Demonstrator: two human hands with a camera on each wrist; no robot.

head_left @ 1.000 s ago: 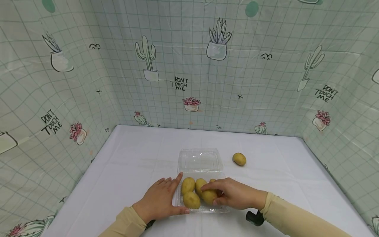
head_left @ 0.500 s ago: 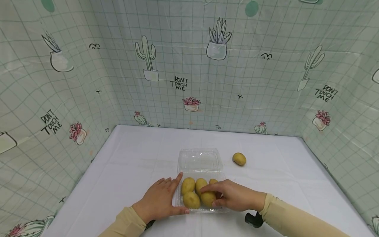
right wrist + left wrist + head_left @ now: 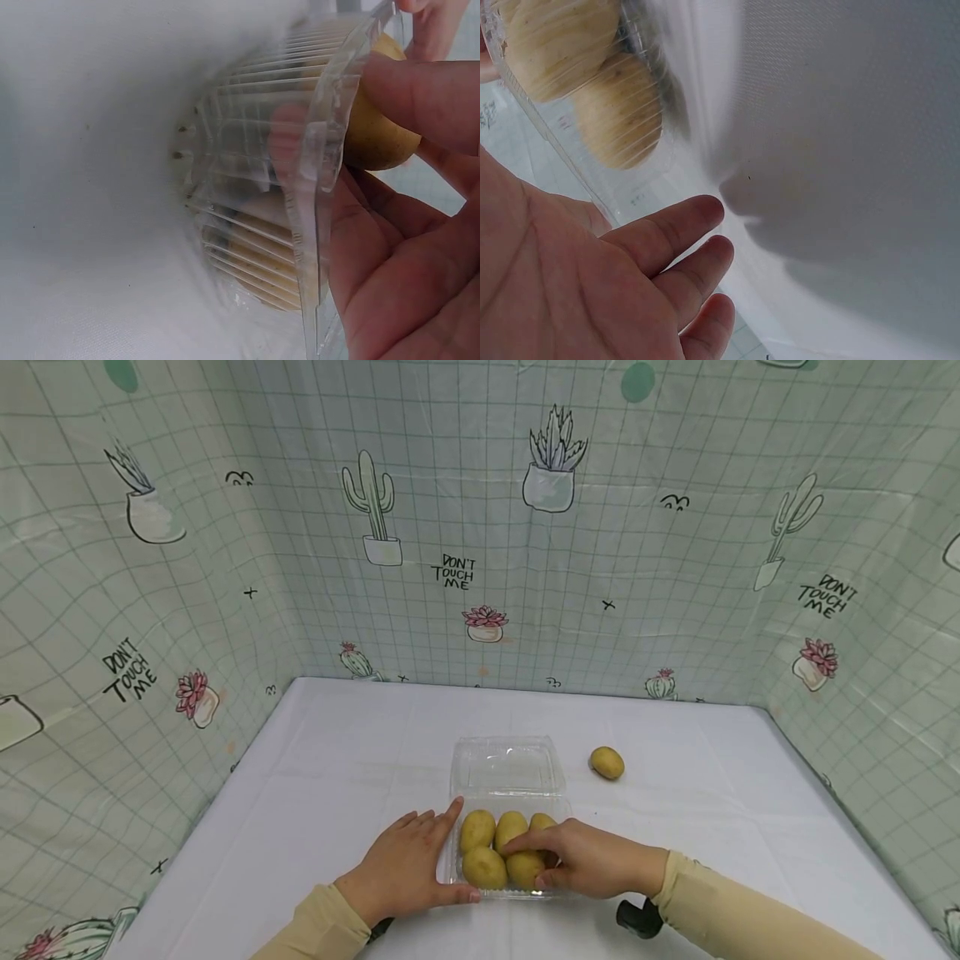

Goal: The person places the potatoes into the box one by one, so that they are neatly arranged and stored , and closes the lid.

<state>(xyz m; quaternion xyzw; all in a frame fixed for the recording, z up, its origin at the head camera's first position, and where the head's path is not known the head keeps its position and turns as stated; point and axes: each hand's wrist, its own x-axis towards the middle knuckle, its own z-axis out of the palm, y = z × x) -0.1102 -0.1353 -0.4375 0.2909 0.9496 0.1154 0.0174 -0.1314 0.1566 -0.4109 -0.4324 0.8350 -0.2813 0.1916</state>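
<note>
A clear plastic clamshell container (image 3: 517, 894) sits on the white table with its lid laid open behind it. Several yellow potatoes (image 3: 477, 831) stand in it, in a back and a front row. My right hand (image 3: 600, 860) grips one potato (image 3: 524, 869) between thumb and fingers in the front row, at the middle; the right wrist view shows this potato (image 3: 382, 142) partly above the rim. Spread along the container's left side is my left hand (image 3: 405, 864), thumb at the front edge and index finger at the back left corner. Its other fingers (image 3: 694, 274) hold nothing.
One loose potato (image 3: 607, 762) lies on the table, right of the open lid (image 3: 506, 767). Grid-patterned cloth walls (image 3: 480, 527) with plant drawings enclose the table (image 3: 360, 735) at the back and both sides. A black wrist device (image 3: 640, 918) shows below the right wrist.
My right hand has shifted slightly left with its potato, which now sits lower beside the front left one. The back right potato shows more. The left hand has stayed still.
</note>
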